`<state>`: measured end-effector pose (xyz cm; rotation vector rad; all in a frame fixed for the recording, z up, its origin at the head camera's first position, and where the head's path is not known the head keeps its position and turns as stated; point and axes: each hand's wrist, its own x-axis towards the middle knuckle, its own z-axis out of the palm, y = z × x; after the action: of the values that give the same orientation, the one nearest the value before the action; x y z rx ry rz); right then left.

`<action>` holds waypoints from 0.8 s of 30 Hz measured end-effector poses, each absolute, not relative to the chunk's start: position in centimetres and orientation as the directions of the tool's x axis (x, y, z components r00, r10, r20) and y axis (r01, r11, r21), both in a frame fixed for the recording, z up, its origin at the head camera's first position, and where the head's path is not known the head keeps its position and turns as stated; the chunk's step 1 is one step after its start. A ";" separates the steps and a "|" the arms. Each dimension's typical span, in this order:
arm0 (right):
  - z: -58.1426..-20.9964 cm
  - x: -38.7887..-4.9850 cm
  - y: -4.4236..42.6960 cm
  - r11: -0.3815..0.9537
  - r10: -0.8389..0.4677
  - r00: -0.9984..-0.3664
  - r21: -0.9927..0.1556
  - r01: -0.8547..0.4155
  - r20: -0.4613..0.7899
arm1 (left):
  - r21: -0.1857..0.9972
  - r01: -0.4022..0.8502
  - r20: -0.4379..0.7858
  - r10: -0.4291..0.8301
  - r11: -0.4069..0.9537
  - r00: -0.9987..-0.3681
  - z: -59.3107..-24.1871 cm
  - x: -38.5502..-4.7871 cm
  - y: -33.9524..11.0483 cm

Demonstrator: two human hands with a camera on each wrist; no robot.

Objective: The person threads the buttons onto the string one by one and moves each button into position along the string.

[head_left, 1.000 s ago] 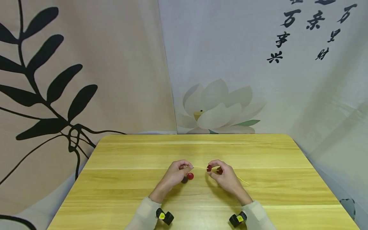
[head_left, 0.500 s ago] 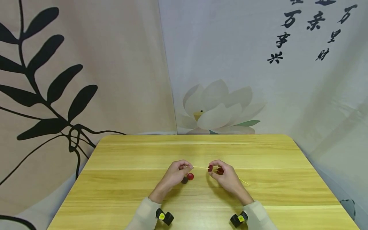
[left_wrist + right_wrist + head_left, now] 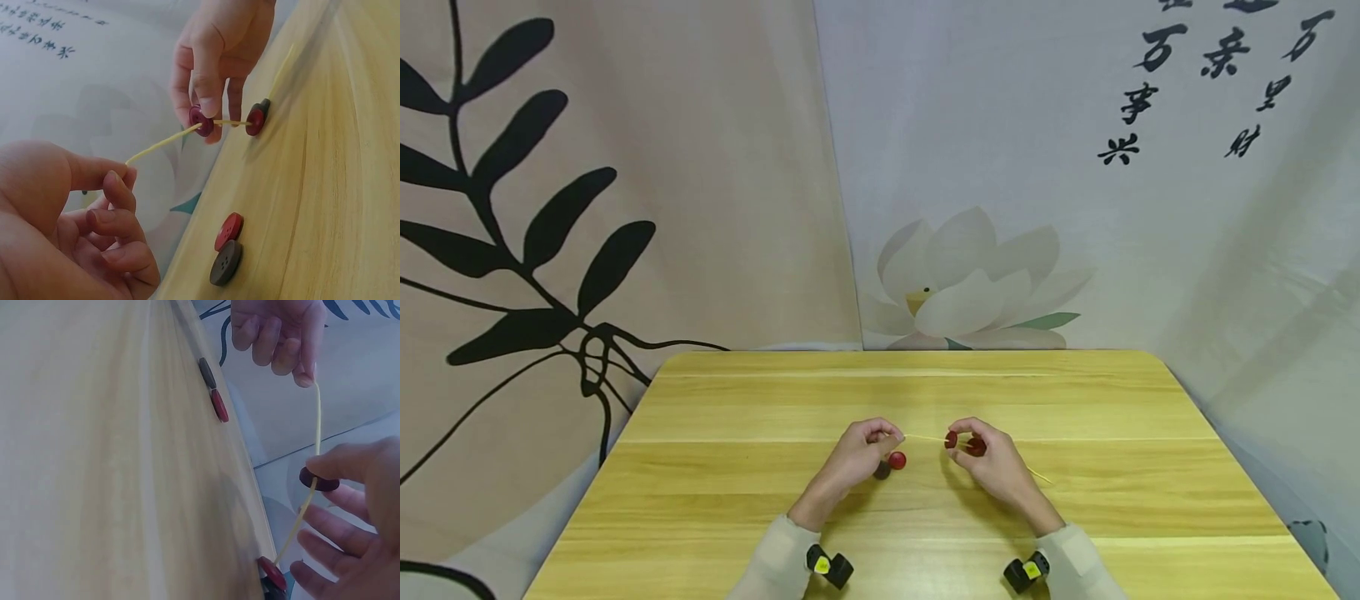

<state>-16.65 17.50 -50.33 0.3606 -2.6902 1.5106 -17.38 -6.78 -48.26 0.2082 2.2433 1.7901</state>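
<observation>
My left hand [image 3: 867, 446] pinches one end of a yellow string [image 3: 159, 144] between thumb and forefinger. A dark red button [image 3: 201, 120] is threaded on that string, and my right hand [image 3: 992, 467] pinches it by the rim. Farther along the string, past this button, hang a red button [image 3: 255, 120] and a dark one [image 3: 265, 105] pressed against it, below my right palm. On the wooden table [image 3: 737, 467], under my left hand, a loose bright red button [image 3: 229, 231] touches a dark grey button [image 3: 225, 263].
The string's tail [image 3: 1040, 475] trails out to the right of my right wrist. A patterned curtain [image 3: 737, 167] hangs behind the table's far edge. Each sleeve carries a small black wrist camera, one at the left [image 3: 831, 567] and one at the right [image 3: 1026, 572].
My right hand has slid slightly to the right with the pinched button, so more string shows between the hands. My left hand and the two loose buttons stay in place.
</observation>
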 end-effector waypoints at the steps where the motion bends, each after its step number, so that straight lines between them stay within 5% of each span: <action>1: -50.4 -16.6 17.5 0.501 -0.185 -0.972 -0.837 -0.219 0.143 | 0.972 -0.052 -0.116 0.273 0.230 -0.955 -48.3 -17.4 -6.8; 24: -50.8 -16.9 18.4 0.532 -0.209 -0.971 -0.819 -0.215 0.119 | 0.967 -0.058 -0.123 0.258 0.247 -0.958 -48.2 -17.2 -6.8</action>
<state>-16.93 18.43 -50.80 0.3792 -2.7439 1.4687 -17.24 -6.82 -48.17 0.1864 2.2637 1.7740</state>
